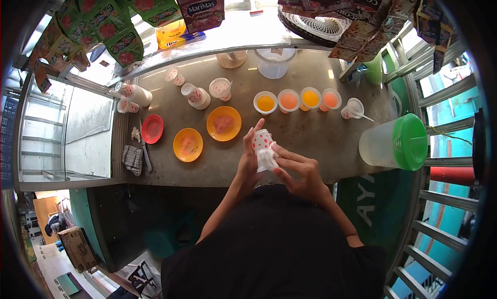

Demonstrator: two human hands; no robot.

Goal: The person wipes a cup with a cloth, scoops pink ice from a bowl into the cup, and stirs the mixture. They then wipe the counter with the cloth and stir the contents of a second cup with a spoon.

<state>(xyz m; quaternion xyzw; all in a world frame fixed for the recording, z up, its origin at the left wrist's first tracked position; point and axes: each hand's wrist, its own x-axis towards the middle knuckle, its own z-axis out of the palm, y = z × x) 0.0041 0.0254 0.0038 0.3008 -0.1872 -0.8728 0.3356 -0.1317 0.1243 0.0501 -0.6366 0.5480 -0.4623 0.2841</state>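
Observation:
A white cup with red dots [260,137] is tilted in front of my chest, off the counter, gripped in my left hand [249,156]. From the other side, the curled fingers of my right hand [299,167] press crumpled white material [266,160], which looks like tissue or thin wrap, against the cup's lower part. Beyond my hands stands a row of several dotted cups with orange and yellow drinks, one being a yellow drink [265,103]. Left of the hands, an orange plate [237,133] carries something pinkish.
A second orange plate [178,155], a red dish [152,128], a checked cloth [132,160] and stacked dotted cups [195,96] occupy the counter's left. Rightward are a cup with a spoon [353,109] and a green-lidded container [383,142]. Drink sachets [202,9] hang overhead.

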